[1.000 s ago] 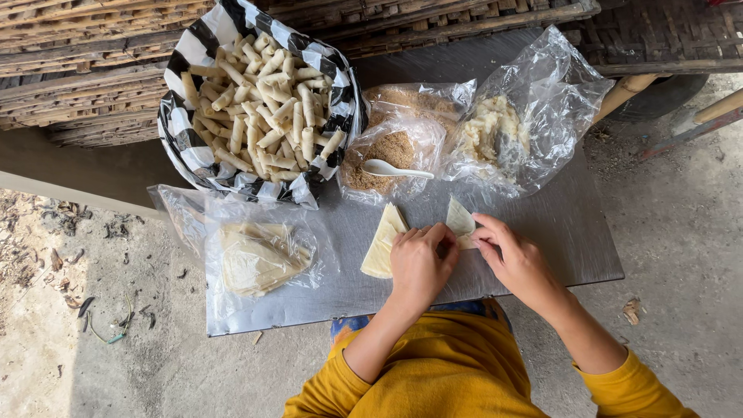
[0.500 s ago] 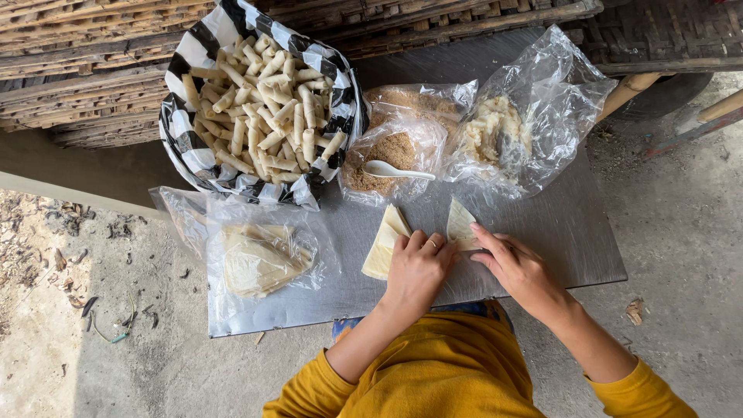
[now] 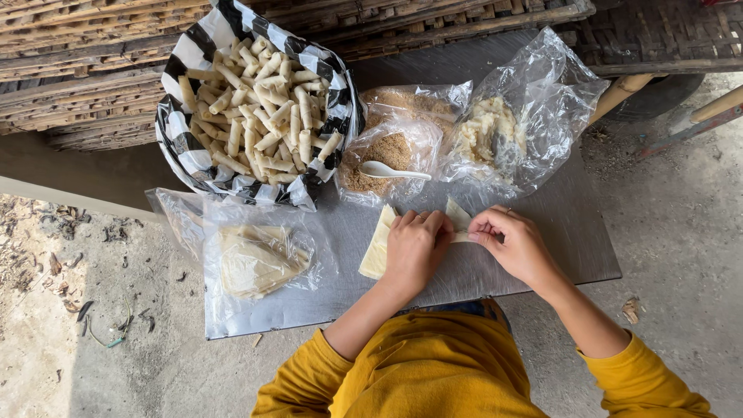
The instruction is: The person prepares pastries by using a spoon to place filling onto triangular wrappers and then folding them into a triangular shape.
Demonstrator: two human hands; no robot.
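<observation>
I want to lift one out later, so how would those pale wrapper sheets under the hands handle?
The wrapper sheet looks thin and flat, so probably floppy and light. Both hands, left hand and right hand, work it together, suggesting it tears easily.

I see a grey board (image 3: 542, 232) mid-frame over a dusty concrete floor (image 3: 681, 232), debris at lower left, stacked bamboo slats (image 3: 77, 93) across the top, in daylight.

3 clear plastic bags (image 3: 534, 116) on the table, possibly more.
</observation>
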